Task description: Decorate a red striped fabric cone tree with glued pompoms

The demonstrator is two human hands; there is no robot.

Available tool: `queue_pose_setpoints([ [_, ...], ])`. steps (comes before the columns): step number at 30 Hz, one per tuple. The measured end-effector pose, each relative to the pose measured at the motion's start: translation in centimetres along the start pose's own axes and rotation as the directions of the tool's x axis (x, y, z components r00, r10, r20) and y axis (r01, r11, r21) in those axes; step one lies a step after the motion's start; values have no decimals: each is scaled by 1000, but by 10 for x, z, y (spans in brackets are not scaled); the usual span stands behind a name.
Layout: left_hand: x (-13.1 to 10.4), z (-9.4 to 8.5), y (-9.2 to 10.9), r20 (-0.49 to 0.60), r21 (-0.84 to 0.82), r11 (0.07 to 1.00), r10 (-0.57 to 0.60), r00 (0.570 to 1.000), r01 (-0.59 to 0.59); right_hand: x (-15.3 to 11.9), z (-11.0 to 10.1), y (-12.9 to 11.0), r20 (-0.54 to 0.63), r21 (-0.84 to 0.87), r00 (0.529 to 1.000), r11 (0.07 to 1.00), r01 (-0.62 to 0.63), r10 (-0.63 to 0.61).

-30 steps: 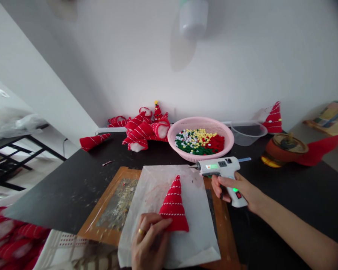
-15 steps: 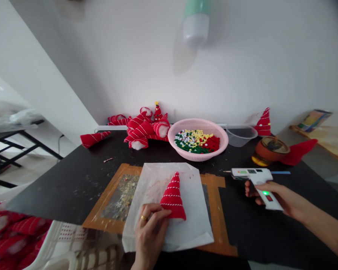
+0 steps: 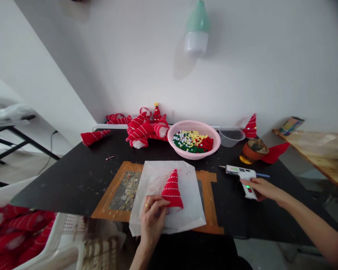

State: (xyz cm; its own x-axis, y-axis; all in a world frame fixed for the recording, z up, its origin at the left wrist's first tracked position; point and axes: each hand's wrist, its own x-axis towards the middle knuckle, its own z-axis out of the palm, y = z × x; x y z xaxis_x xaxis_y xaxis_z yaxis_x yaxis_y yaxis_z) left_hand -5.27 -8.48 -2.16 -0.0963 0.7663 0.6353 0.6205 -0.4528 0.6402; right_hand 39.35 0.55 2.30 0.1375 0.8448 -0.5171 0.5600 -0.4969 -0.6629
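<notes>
My left hand [image 3: 153, 215] is closed on the lower left edge of a red felt cone [image 3: 173, 191] with white twisted cord stripes. The cone lies point away on a sheet of white paper [image 3: 193, 213]. At the right, my right hand [image 3: 263, 189] is on the handle of a white glue gun [image 3: 240, 171], thumb on its near side and the other fingers mostly hidden. The gun's nozzle points left, a green light glows on its handle, and a blue stick juts from its back. It is low over or on the black table; which, I cannot tell.
A pink basket [image 3: 176, 150] holds small coloured pompoms, beside a clear plastic bowl [image 3: 231, 140]. Stuffed red cones [image 3: 142, 129] are piled at the wall. A brown pot [image 3: 253, 152] stands behind the gun. Brown tape [image 3: 101, 208] frames the work area; a white crate [image 3: 49, 243] is lower left.
The view has shifted slightly. My right hand and the glue gun sit a little lower against the table, with fewer fingers showing. My left hand keeps its hold on the cone.
</notes>
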Motion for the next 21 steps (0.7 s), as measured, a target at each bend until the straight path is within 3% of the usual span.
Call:
queue_pose_setpoints([
  [4, 3, -1, 1, -30, 21, 1000, 0, 1000, 0, -2, 4, 2, -24, -213, 1000, 977, 8, -14],
  [7, 5, -3, 0, -15, 26, 1000, 10, 1000, -9, -6, 1, -3, -85, -495, 996, 868, -34, -10],
  [10, 5, -5, -5, 12, 30, 1000, 4, 1000, -4, -13, -9, -23, -172, -619, 975, 786, 1, -137],
  [13, 6, -6, -11, 55, 46, 999, 10, 998, -12, -15, -16, -62, -188, -564, 914, 801, 199, -359],
  [17, 11, -4, -13, 115, 86, 995, 32, 993, -42, 3, -6, -135, -55, -321, 798, 767, 555, -601],
  [19, 13, -3, -11, 116, 86, 994, 53, 992, -63, 21, 6, -172, 22, -296, 742, 704, 645, -670],
  [21, 13, -2, -10, 99, 81, 994, 62, 993, -70, 42, 18, -203, 97, -425, 719, 625, 655, -688],
])
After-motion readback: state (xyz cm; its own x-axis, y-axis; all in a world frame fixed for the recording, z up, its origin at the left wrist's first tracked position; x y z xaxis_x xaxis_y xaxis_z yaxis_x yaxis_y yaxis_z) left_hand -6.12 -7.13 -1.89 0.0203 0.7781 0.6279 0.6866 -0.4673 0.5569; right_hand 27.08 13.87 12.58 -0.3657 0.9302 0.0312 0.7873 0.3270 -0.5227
